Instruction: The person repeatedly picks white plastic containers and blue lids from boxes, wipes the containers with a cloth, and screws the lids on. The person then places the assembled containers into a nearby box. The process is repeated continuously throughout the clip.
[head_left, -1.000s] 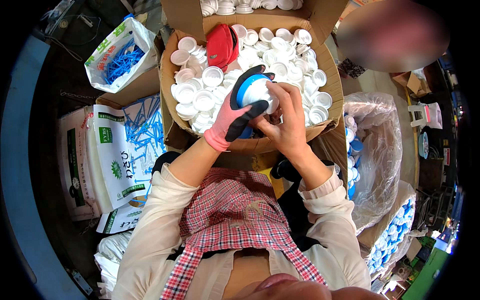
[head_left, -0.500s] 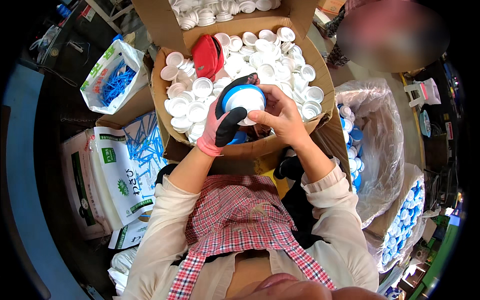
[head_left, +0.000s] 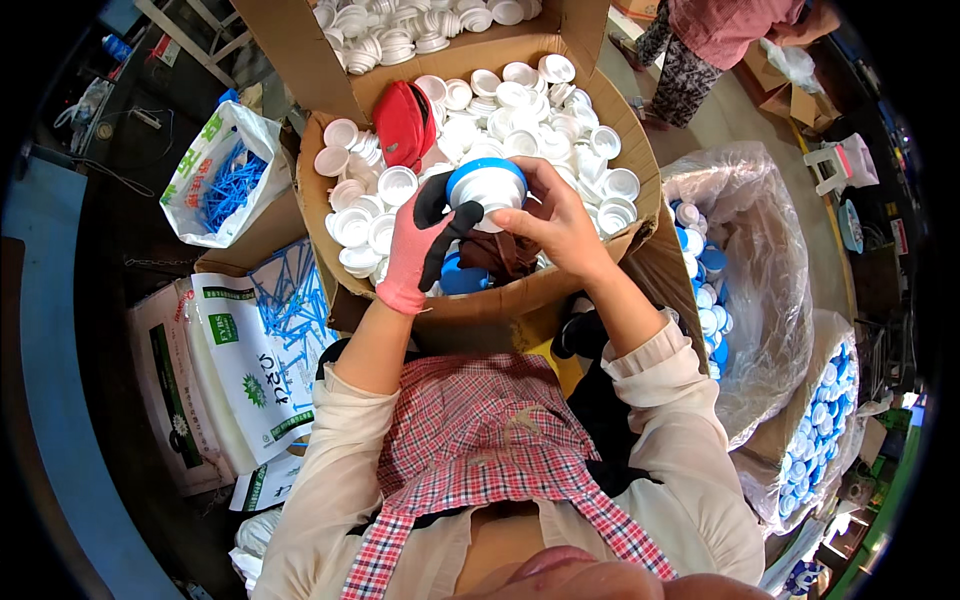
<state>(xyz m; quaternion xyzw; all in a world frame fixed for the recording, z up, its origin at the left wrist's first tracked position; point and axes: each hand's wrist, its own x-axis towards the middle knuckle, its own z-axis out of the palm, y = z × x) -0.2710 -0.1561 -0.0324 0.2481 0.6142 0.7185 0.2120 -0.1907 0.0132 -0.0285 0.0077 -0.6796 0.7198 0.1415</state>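
Cardboard box (head_left: 632, 160) at 12 o'clock. Gloved L hand (head_left: 425, 235) grips blue-and-white piece (head_left: 487, 188) at approx. 8 o'clock; bare R hand (head_left: 560, 225) pinches it at approx. 4, abt. equally near. Piece is over box's near part, axis approx. 12–6, blue rim at 12. White caps (head_left: 398, 185) beyond, 10 to 2.

Worn at head height, left one of a side-by-side fisheye pair. Looks steeply down and forward, upright, unmirrored. Runs from checked apron (head_left: 490, 470), close up at the bottom, past left hand (head_left: 422, 243) and right hand (head_left: 560, 225) near centre, to cardboard box (head_left: 637, 150) just beyond. Bows straight edges, goes black at the corners. Spreads wide enough to catch floor (head_left: 735, 118) and co-worker (head_left: 685, 65), farther off, top right.
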